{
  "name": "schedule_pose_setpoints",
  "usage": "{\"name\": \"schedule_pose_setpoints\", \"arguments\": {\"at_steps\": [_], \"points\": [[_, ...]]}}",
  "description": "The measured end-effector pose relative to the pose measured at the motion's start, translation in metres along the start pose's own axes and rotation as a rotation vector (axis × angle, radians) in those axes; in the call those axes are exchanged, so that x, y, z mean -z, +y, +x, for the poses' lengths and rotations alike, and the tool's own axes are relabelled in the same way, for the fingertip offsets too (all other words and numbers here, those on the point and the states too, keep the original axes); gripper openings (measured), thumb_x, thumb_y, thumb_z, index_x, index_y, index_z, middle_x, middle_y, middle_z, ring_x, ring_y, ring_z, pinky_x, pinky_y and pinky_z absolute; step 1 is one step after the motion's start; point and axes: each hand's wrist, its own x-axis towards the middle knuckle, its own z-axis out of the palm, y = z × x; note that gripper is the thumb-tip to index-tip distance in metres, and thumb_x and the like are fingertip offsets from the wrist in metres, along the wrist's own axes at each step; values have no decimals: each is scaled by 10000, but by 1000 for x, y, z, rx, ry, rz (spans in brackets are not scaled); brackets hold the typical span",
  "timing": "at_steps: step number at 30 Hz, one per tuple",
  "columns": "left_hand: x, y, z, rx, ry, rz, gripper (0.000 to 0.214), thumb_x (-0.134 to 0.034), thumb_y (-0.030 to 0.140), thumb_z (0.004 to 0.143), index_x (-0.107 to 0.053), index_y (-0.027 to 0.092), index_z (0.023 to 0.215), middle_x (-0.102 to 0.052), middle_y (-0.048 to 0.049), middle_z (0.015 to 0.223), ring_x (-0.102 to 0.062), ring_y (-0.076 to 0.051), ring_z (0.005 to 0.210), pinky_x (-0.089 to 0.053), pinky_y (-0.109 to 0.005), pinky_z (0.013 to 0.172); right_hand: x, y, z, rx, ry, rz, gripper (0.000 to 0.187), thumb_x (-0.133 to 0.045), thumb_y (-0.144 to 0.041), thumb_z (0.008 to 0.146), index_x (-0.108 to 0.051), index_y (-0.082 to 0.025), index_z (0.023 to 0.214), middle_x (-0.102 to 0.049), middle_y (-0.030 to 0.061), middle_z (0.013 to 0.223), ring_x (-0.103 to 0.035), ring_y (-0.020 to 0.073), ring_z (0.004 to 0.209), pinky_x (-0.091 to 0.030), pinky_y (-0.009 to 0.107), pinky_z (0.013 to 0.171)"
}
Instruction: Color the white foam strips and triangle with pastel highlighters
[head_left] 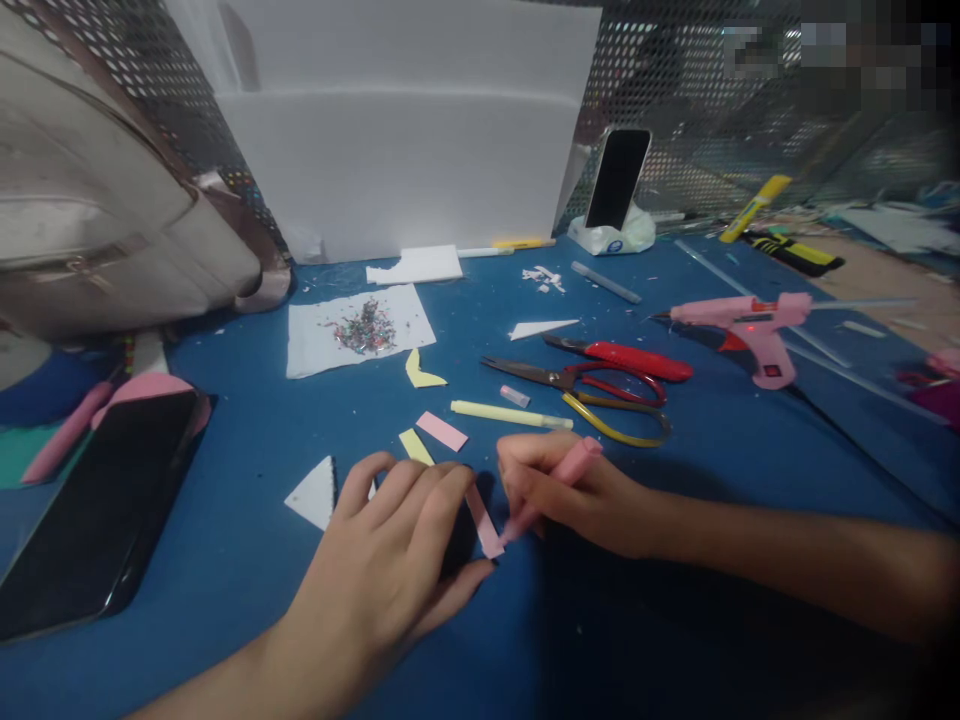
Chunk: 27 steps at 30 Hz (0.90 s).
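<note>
My right hand (570,495) grips a pink marker (559,482) like a pen, with its tip down on a narrow pink paper strip (485,525) on the blue mat. My left hand (390,540) lies flat beside the strip, fingers stretched out and pressing on the mat and the strip's upper end. A white paper triangle (315,492) lies just left of that hand. Small pink (442,431) and yellow (415,445) paper pieces sit just beyond my fingers.
A yellow marker (510,414), scissors (592,385), a red cutter (626,358) and a pink glue gun (742,325) lie beyond. Glitter sits on a white sheet (360,328). A dark phone (97,505) lies at left, a bag (112,190) behind it, and white foam board (405,130) stands at the back.
</note>
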Motion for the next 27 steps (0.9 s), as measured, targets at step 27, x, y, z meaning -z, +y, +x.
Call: {"name": "schedule_pose_setpoints", "arguments": {"at_steps": [27], "points": [[1, 0, 0, 21, -2, -16, 341, -567, 336, 935, -489, 103, 1173, -639, -75, 1014, -553, -224, 885, -307, -419, 910, 0, 0, -1, 66, 60, -83, 374, -497, -326, 986, -546, -143, 664, -542, -17, 649, -516, 84, 609, -391, 210, 571]]}}
